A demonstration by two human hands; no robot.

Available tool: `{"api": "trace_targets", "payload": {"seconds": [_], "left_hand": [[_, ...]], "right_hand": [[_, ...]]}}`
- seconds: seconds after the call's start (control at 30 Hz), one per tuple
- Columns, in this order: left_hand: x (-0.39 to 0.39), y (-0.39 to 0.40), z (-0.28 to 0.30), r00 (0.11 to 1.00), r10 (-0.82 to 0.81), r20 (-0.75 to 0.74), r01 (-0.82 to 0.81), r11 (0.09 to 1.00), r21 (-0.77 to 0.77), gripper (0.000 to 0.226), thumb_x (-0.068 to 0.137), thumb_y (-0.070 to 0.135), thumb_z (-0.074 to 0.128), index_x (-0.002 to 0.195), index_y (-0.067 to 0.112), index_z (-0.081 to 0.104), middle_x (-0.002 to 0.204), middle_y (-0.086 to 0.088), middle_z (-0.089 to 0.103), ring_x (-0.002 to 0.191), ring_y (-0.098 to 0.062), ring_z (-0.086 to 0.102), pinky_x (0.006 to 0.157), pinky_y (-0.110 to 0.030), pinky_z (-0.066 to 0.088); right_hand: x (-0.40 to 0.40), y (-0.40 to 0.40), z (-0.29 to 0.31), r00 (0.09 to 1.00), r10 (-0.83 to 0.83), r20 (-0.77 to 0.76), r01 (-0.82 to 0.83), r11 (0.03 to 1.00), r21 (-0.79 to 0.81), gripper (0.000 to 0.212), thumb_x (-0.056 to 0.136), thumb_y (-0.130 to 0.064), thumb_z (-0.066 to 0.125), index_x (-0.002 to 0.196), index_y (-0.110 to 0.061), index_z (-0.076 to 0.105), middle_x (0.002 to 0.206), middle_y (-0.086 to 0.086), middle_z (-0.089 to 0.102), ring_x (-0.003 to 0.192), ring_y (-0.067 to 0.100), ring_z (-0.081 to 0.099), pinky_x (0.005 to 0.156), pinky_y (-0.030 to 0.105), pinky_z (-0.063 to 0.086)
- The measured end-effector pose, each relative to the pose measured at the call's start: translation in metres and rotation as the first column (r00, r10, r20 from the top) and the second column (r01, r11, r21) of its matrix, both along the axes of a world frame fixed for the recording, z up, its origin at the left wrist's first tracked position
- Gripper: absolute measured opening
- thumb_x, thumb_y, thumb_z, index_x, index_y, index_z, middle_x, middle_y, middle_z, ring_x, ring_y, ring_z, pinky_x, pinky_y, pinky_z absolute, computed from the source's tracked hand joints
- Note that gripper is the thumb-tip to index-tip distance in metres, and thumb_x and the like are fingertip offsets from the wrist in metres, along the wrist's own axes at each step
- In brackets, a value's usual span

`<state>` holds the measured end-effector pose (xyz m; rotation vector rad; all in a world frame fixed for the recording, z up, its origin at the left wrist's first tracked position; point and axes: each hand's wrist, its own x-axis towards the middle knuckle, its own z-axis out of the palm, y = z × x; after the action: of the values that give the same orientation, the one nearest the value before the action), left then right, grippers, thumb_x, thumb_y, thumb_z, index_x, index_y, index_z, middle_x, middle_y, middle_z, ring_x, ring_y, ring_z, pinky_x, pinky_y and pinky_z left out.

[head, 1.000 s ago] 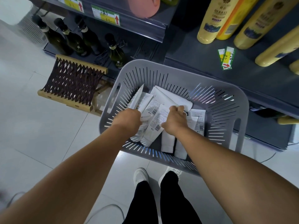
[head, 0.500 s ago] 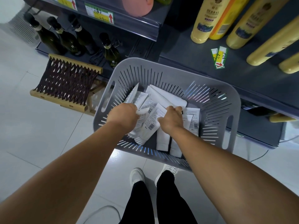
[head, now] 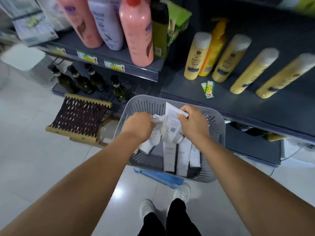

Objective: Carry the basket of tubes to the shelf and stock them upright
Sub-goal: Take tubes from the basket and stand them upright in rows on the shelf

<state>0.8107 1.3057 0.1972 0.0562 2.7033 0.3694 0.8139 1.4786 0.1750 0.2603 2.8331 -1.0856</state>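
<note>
White shoes (head: 181,193) on floor | grey basket (head: 216,126) holding white tubes (head: 183,157) | left hand (head: 139,126) gripping tubes | right hand (head: 192,124) clasping a raised tube (head: 172,120) | dark shelf (head: 238,101) with yellow bottles (head: 196,57) beyond

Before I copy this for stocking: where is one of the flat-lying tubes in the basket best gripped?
Judging by pose, take the middle flat tube across its narrow body from above: it lies lengthwise on the basket floor, top face exposed, neighbours beside it.

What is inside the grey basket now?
The grey basket holds white tubes; left hand and right hand each grip some. Tubes beneath the hands are hidden.
</note>
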Motion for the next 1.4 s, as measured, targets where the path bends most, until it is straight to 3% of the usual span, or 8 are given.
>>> {"api": "trace_targets", "payload": {"seconds": [0.1, 0.3, 0.67, 0.8, 1.0, 1.13, 1.23, 1.4], "left_hand": [[-0.006, 0.008, 0.044, 0.995, -0.054, -0.083, 0.057, 0.998, 0.038, 0.026, 0.097, 0.031, 0.048, 0.103, 0.01, 0.063, 0.102, -0.011, 0.067, 0.092, -0.028, 0.063, 0.069, -0.03, 0.044], [-0.01, 0.03, 0.136, 0.949, -0.148, -0.277, 0.197, 0.967, 0.16, 0.024, 0.091, 0.027, 0.054, 0.101, 0.01, 0.069, 0.103, -0.011, 0.067, 0.097, -0.031, 0.061, 0.078, -0.033, 0.048], [0.005, 0.121, 0.27, 0.794, -0.299, -0.53, 0.443, 0.881, 0.167, 0.021, 0.092, 0.027, 0.053, 0.091, 0.012, 0.068, 0.088, -0.006, 0.064, 0.084, -0.025, 0.059, 0.066, -0.031, 0.045], [0.011, 0.16, 0.297, 0.759, -0.319, -0.567, 0.496, 0.848, 0.187, 0.024, 0.093, 0.026, 0.053, 0.083, 0.008, 0.066, 0.07, -0.003, 0.056, 0.071, -0.024, 0.056, 0.056, -0.03, 0.04], [0.003, 0.214, 0.317, 0.695, -0.345, -0.63, 0.555, 0.815, 0.166, 0.025, 0.094, 0.029, 0.051, 0.094, 0.01, 0.067, 0.088, -0.007, 0.065, 0.085, -0.025, 0.061, 0.068, -0.031, 0.046], [-0.009, 0.255, 0.326, 0.676, -0.367, -0.639, 0.59, 0.79, 0.17, 0.025, 0.093, 0.032, 0.05, 0.085, 0.013, 0.064, 0.079, -0.005, 0.064, 0.077, -0.024, 0.062, 0.071, -0.037, 0.051], [-0.018, 0.29, 0.335, 0.65, -0.367, -0.665, 0.586, 0.799, 0.133, 0.024, 0.094, 0.031, 0.049, 0.082, 0.015, 0.061, 0.069, 0.002, 0.051, 0.073, -0.019, 0.052, 0.067, -0.031, 0.043], [-0.031, 0.358, 0.352, 0.621, -0.39, -0.68, 0.591, 0.802, 0.08, 0.024, 0.096, 0.023, 0.047, 0.095, 0.005, 0.064, 0.087, -0.007, 0.057, 0.088, -0.027, 0.058, 0.069, -0.032, 0.043]], "right_hand": [[0.006, 0.013, 0.049, 0.993, -0.031, -0.112, 0.031, 1.0, 0.002, 0.023, 0.095, -0.02, 0.049, 0.112, -0.017, 0.063, 0.111, 0.003, 0.055, 0.094, 0.019, 0.054, 0.072, 0.025, 0.032], [0.023, 0.043, 0.135, 0.942, -0.106, -0.317, 0.121, 0.992, 0.027, 0.023, 0.094, -0.022, 0.047, 0.11, -0.019, 0.064, 0.1, 0.004, 0.057, 0.088, 0.014, 0.047, 0.071, 0.026, 0.032], [0.071, 0.115, 0.262, 0.811, -0.325, -0.486, 0.404, 0.912, 0.065, 0.023, 0.097, -0.025, 0.047, 0.115, -0.018, 0.06, 0.105, 0.001, 0.05, 0.09, 0.019, 0.051, 0.073, 0.029, 0.037], [0.087, 0.148, 0.285, 0.769, -0.377, -0.517, 0.477, 0.876, 0.071, 0.022, 0.098, -0.026, 0.046, 0.113, -0.018, 0.06, 0.108, 0.004, 0.053, 0.084, 0.015, 0.046, 0.072, 0.027, 0.035], [0.099, 0.199, 0.301, 0.706, -0.432, -0.561, 0.553, 0.832, 0.055, 0.02, 0.097, -0.025, 0.046, 0.11, -0.018, 0.061, 0.108, 0.005, 0.056, 0.085, 0.011, 0.042, 0.071, 0.025, 0.032], [0.096, 0.236, 0.304, 0.68, -0.45, -0.578, 0.579, 0.814, 0.047, 0.021, 0.097, -0.024, 0.047, 0.111, -0.018, 0.061, 0.108, 0.005, 0.056, 0.086, 0.011, 0.044, 0.072, 0.026, 0.033], [0.089, 0.265, 0.306, 0.67, -0.464, -0.58, 0.592, 0.805, 0.04, 0.021, 0.098, -0.025, 0.047, 0.112, -0.017, 0.061, 0.108, 0.006, 0.055, 0.086, 0.013, 0.044, 0.073, 0.025, 0.033], [0.07, 0.321, 0.316, 0.635, -0.495, -0.593, 0.624, 0.781, 0.017, 0.023, 0.097, -0.025, 0.047, 0.111, -0.017, 0.063, 0.104, 0.003, 0.051, 0.084, 0.017, 0.048, 0.071, 0.027, 0.034]]}}
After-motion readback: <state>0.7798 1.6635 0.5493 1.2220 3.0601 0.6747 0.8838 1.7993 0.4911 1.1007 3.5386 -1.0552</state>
